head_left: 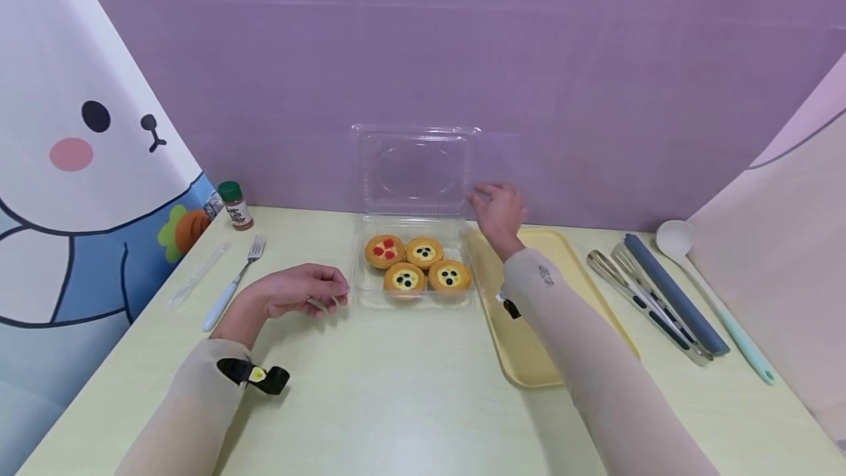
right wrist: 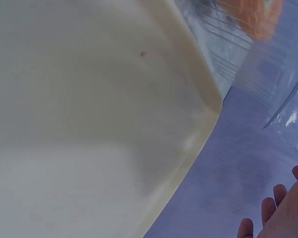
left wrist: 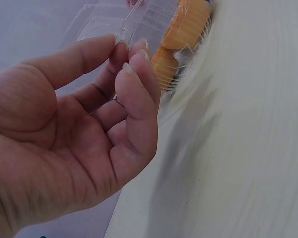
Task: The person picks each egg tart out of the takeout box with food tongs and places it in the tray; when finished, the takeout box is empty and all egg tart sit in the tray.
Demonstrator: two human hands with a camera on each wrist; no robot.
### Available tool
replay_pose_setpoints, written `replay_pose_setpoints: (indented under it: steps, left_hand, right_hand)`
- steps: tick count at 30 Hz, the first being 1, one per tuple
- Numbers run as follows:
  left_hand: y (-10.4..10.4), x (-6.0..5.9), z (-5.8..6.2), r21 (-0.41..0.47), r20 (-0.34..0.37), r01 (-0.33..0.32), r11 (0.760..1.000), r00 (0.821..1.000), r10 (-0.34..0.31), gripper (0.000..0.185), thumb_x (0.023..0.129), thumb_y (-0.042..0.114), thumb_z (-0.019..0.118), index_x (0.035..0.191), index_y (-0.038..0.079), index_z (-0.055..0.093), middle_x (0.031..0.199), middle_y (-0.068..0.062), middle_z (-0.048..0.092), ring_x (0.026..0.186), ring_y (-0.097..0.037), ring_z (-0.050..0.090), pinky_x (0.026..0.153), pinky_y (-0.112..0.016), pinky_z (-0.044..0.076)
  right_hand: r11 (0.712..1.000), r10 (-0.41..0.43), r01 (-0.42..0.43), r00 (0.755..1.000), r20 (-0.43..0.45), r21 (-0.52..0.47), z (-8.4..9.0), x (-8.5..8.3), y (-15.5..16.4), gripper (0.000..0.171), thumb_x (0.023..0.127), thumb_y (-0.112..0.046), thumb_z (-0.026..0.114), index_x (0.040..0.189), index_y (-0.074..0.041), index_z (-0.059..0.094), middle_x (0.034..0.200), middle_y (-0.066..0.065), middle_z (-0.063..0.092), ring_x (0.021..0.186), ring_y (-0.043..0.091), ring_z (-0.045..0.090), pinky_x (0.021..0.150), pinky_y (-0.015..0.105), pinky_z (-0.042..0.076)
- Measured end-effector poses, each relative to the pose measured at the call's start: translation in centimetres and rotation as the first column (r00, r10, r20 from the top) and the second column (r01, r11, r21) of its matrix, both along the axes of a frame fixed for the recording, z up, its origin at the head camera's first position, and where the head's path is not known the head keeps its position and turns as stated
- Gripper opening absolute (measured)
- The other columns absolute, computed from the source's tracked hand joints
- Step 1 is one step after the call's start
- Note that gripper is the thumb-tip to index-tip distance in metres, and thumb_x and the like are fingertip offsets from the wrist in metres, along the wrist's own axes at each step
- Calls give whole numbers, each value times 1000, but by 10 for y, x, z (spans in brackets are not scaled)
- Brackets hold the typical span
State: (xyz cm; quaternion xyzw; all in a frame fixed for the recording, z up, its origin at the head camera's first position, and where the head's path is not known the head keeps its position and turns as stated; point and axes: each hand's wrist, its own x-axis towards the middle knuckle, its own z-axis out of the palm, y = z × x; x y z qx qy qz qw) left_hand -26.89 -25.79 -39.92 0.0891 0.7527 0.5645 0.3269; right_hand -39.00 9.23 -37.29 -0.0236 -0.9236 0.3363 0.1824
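Centrally, a clear plastic clamshell box [head_left: 413, 270] is shown on the pale table [head_left: 396, 388], its lid [head_left: 413, 167] raised upright against the purple back wall. Four small tarts [head_left: 416, 264] are seen in the base: one with red topping at the far left, three with dark dots. The left hand [head_left: 297, 291] is rested on the table just left of the box's near-left corner; its fingers [left wrist: 134, 74] are loosely curled with the tips drawn close to the thumb beside the box edge, and nothing is clearly held (whether the plastic rim is actually touched cannot be told). The right hand [head_left: 497, 210] is held at the right edge of the raised lid, fingers spread and relaxed, gripping nothing. A yellow tray [head_left: 529, 358] is laid just right of the box, under the right forearm. Farther right, metal tongs [head_left: 644, 303], a grey utensil [head_left: 674, 292] and a pale spoon [head_left: 714, 300] are arranged. At the left, a fork [head_left: 234, 281], a clear plastic utensil [head_left: 198, 274] and a green-capped spice jar [head_left: 234, 206] are placed.
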Motion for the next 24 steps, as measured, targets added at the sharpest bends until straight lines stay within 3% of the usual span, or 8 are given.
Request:
replay_pose_setpoints:
  steps: [8, 13, 18, 24]
  left_hand:
    - [0, 2, 1, -3, 3, -6, 1000, 1000, 6, 22, 103, 20, 55, 112, 0, 58, 100, -4, 64, 83, -16, 61, 70, -27, 52]
    - [1, 1, 3, -13, 10, -16, 1000, 1000, 16, 28, 103, 20, 56, 117, -3, 57, 101, -5, 65, 84, -16, 62, 70, -27, 52]
    - [0, 1, 3, -16, 8, -11, 1000, 1000, 12, 30, 102, 22, 57, 118, -4, 57, 101, -5, 65, 85, -16, 62, 71, -28, 53]
    - [0, 3, 2, -20, 3, -8, 1000, 1000, 8, 32, 102, 24, 58, 117, -3, 57, 101, -4, 64, 85, -16, 62, 72, -28, 52]
  right_hand:
    - [999, 34, -35, 999, 26, 36, 2, -2, 2, 37, 94, -42, 67, 125, -22, 70, 142, 7, 58, 135, 31, 46, 108, 57, 31]
    - [994, 69, -74, 996, 56, 79, 8, -1, 13, 44, 94, -46, 66, 132, -22, 66, 147, 10, 54, 139, 33, 44, 111, 63, 28]
    - [986, 135, -137, 991, 25, 99, 17, 12, 28, 49, 95, -46, 65, 135, -18, 64, 148, 12, 53, 140, 36, 44, 110, 68, 27]
    - [969, 237, -235, 971, -17, 78, 25, 40, 52, 52, 96, -41, 65, 139, -12, 60, 145, 17, 54, 133, 38, 49, 109, 59, 37]
